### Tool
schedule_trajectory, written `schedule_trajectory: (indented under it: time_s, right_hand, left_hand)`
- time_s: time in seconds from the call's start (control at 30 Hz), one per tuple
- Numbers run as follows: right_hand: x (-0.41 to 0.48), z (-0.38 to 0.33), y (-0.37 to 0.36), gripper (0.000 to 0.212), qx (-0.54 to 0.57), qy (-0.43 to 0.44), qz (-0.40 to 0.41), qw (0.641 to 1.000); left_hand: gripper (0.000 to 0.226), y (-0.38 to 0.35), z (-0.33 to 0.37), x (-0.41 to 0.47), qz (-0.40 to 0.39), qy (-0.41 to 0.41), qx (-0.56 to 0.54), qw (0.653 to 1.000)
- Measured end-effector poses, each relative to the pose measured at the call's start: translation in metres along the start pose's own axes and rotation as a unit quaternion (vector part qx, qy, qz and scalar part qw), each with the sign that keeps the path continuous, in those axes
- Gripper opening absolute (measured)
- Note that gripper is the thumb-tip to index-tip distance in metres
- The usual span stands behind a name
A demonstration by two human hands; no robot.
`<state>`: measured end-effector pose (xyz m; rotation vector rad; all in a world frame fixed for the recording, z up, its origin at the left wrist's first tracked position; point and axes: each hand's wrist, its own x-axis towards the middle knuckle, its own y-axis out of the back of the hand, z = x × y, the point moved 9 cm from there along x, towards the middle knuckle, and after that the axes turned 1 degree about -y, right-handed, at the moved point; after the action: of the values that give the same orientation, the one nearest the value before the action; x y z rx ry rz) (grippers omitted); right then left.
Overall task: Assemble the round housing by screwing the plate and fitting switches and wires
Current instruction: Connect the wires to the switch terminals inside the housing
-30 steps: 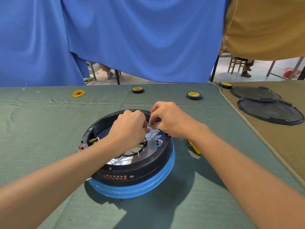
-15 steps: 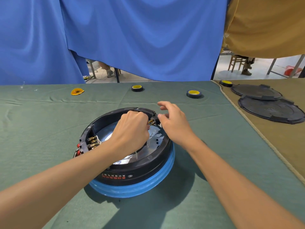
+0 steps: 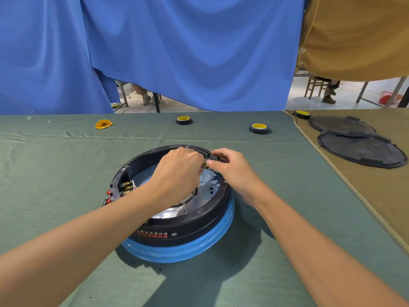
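A round black housing [image 3: 190,229] with a blue lower ring stands on the green cloth at the centre. A shiny metal plate [image 3: 210,187] lies inside it. A switch block with brass terminals [image 3: 126,188] sits in the housing's left wall. My left hand [image 3: 177,176] reaches over the housing with fingers curled; what it holds is hidden. My right hand [image 3: 230,167] pinches a small brass-tipped switch part [image 3: 205,166] at the far right rim. The two hands meet there.
Tape rolls lie at the back: one [image 3: 183,120], another [image 3: 259,127], a third [image 3: 301,114]. A yellow scrap [image 3: 103,124] lies back left. Two black round lids [image 3: 360,149] rest on the tan cloth to the right. Blue curtains hang behind the table.
My right hand opened briefly half a second ago and has closed again on the part at the rim. The housing has turned a little, showing more of the left terminals.
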<state>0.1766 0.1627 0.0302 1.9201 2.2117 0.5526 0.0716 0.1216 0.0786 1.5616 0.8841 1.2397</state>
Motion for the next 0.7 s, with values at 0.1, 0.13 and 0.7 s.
schedule_trajectory:
  time_s: [0.1,0.13,0.7]
  right_hand:
    - [0.000,0.003,0.001,0.032,0.027,-0.009,0.015,0.999]
    - [0.002,0.003,0.002,0.031,0.030,-0.005,0.027,0.999]
    - [0.002,-0.001,-0.011,0.036,-0.018,-0.063,0.163,0.984]
  left_hand:
    - [0.023,0.006,0.001,-0.001,0.004,-0.024,0.031,0.999]
    - [0.026,0.008,0.000,-0.002,0.008,-0.024,0.033,0.999]
    - [0.107,-0.006,-0.100,-0.096,0.176,0.287,-0.218,0.916]
